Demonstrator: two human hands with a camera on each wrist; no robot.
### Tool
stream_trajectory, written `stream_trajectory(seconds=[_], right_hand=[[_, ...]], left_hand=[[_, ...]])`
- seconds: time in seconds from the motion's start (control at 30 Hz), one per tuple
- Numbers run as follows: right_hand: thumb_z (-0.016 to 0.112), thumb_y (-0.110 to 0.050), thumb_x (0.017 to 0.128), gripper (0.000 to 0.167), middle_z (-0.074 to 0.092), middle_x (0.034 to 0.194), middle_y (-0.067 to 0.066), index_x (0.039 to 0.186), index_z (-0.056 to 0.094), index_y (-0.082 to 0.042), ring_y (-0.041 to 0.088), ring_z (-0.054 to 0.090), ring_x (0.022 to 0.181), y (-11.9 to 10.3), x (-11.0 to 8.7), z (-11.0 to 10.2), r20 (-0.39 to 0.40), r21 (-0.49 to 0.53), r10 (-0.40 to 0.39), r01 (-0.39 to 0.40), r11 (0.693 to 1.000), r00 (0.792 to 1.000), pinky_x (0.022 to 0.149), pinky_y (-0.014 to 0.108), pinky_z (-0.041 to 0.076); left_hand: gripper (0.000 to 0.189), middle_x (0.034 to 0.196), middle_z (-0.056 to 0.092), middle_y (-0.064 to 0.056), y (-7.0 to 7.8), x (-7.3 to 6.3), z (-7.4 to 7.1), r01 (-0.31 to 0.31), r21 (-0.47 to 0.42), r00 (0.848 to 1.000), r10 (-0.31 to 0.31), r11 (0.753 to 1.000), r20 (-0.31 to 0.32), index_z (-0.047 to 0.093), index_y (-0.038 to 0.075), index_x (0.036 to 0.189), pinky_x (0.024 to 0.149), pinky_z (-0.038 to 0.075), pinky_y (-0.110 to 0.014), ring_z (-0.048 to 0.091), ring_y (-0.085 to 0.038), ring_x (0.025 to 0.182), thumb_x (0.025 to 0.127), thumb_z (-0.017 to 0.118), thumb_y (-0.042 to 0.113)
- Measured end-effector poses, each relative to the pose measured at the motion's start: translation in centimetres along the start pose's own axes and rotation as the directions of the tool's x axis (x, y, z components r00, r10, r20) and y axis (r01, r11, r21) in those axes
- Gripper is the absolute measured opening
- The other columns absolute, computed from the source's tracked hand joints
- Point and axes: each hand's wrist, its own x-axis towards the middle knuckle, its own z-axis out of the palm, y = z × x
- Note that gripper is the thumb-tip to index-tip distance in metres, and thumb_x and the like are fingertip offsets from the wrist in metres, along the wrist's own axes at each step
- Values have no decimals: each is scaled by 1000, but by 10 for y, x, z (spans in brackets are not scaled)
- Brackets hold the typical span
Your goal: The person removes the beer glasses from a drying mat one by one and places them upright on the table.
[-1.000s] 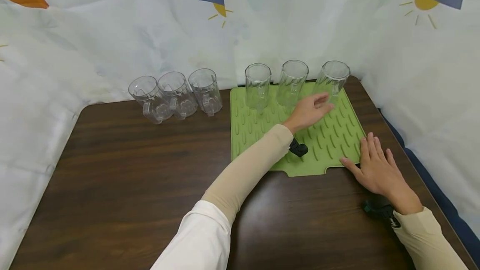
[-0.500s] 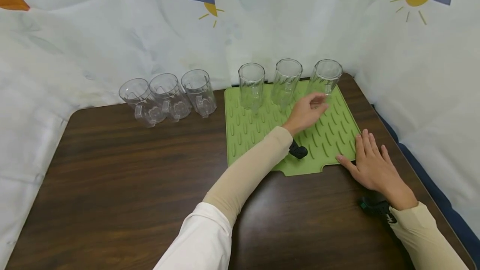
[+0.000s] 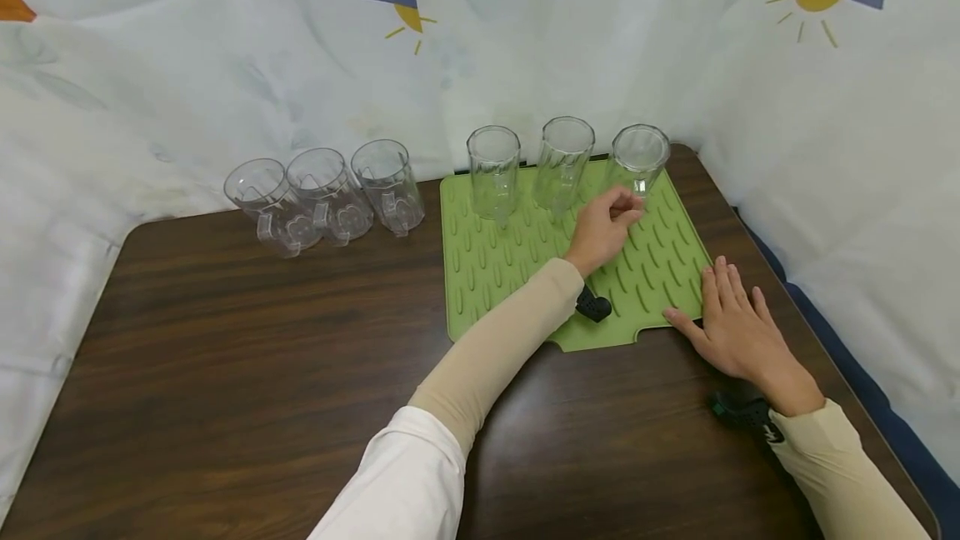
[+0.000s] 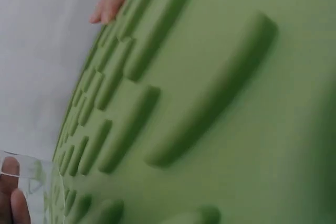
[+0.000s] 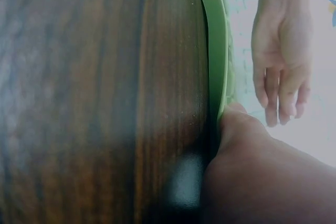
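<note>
In the head view, my left hand (image 3: pixel 600 227) reaches across the green ridged mat (image 3: pixel 495 265) and pinches the handle of the rightmost clear glass mug (image 3: pixel 639 152). This mug's rim leans slightly toward me. In the left wrist view, fingertips (image 4: pixel 20 208) overlap the clear mug (image 4: pixel 39 190) at the lower left corner. Two more clear mugs, a middle one (image 3: pixel 566 157) and a left one (image 3: pixel 493 169), stand along the mat's back edge. My right hand (image 3: pixel 738 332) lies flat with fingers spread, its fingertips and thumb at the mat's right front corner.
Three other clear mugs, the nearest to the mat being a handled mug (image 3: pixel 390 190), stand in a row on the dark wooden table (image 3: pixel 262 373) at the back left. A white printed cloth (image 3: pixel 300 48) hangs behind the table and along both sides.
My left hand has moved from open over the mat to the rightmost mug's handle and taken hold. That mug's rim has shifted slightly toward me. The right hand stays in place; the view shifts slightly.
</note>
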Motion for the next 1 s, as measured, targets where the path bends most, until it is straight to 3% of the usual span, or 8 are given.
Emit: stream_trajectory(seconds=[0.2, 0.43, 0.67, 1.0], right_hand=[[32, -70, 104, 106, -25, 166, 30, 161, -10, 8, 52, -14, 157, -4, 0, 1, 4, -2, -1, 1, 1000, 1000, 121, 79, -1], [32, -70, 104, 105, -25, 166, 30, 160, -10, 9, 52, -13, 157, -4, -2, 1, 0, -8, -2, 2, 1000, 1000, 121, 79, 0], [33, -70, 104, 106, -24, 166, 32, 160, -9, 9, 53, -13, 157, -6, -3, -2, 7, -13, -2, 2, 1000, 1000, 120, 80, 0], [33, -70, 104, 106, -24, 166, 32, 160, -9, 10, 53, -13, 157, -5, -4, -3, 2, -12, -5, 5, 1000, 1000, 119, 80, 0]], left_hand=[[7, 110, 74, -2, -1, -3, -7, -40, -1, 998, 40, 999, -41, 68, 12, 108, 80, 53, -11, 68, -7, 98, 102, 66, 14], [4, 109, 75, -3, 1, -11, -14, -90, -4, 996, 90, 996, -25, 67, 12, 106, 81, 53, -10, 68, -6, 96, 102, 65, 13], [2, 106, 74, -5, 8, -18, -27, -123, -64, 992, 123, 990, 2, 65, 12, 104, 80, 52, -14, 71, -20, 102, 103, 63, 12], [4, 103, 72, -7, 14, -34, -41, -160, -75, 985, 164, 984, 54, 63, 10, 106, 77, 51, -14, 71, -33, 103, 103, 63, 11]])
